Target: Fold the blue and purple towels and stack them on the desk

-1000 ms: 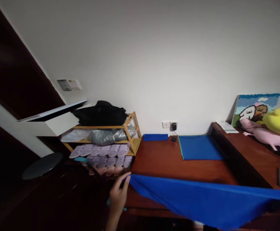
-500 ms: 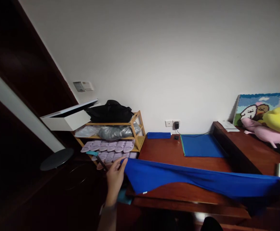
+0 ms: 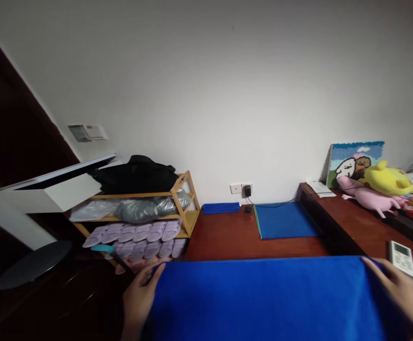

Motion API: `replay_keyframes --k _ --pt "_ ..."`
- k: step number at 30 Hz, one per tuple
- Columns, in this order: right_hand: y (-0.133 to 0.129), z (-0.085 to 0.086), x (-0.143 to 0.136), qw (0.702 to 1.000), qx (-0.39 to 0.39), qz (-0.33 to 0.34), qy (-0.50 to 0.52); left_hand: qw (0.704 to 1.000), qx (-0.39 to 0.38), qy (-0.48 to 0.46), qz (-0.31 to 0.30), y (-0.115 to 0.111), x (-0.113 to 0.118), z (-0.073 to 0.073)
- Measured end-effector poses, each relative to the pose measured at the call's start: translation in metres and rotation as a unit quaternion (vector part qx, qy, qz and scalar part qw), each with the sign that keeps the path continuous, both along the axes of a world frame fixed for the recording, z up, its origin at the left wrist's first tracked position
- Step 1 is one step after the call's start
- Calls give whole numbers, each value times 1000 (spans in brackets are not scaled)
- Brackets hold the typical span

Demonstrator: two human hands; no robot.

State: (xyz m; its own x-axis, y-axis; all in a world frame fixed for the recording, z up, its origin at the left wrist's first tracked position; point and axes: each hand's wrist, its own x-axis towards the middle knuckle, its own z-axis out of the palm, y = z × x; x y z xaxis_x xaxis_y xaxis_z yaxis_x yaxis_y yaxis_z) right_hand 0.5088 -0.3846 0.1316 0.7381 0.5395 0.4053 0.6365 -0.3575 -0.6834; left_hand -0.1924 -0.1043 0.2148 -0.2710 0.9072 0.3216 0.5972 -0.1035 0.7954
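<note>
A blue cloth hangs stretched between my two hands, its top edge almost straight and its lower part running out of view. My left hand pinches its upper left corner between thumb and fingers. At the upper right corner, my right hand is closed on the same cloth. Behind it on the brown wooden table lies a flat blue cloth with a green edge. A narrow folded blue cloth rests at the table's back left, against the wall.
Left of the table stands a wooden rack with lilac slippers, a black bag and a white box. On the raised right surface are plush toys, a remote control and a picture. A black plug sits in the wall.
The cloth has gone from a slack, gathered strip to a broad, taut sheet hanging down. My right hand has come further into view. The view has shifted a little to the right.
</note>
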Motion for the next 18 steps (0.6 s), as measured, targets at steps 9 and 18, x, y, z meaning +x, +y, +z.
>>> replay_keyframes --k 9,18 --pt "165 -64 -23 977 -207 42 -3 978 22 182 -103 118 94 -106" --pt "162 -159 -85 934 -298 158 -116 895 -13 387 -221 99 105 -215"
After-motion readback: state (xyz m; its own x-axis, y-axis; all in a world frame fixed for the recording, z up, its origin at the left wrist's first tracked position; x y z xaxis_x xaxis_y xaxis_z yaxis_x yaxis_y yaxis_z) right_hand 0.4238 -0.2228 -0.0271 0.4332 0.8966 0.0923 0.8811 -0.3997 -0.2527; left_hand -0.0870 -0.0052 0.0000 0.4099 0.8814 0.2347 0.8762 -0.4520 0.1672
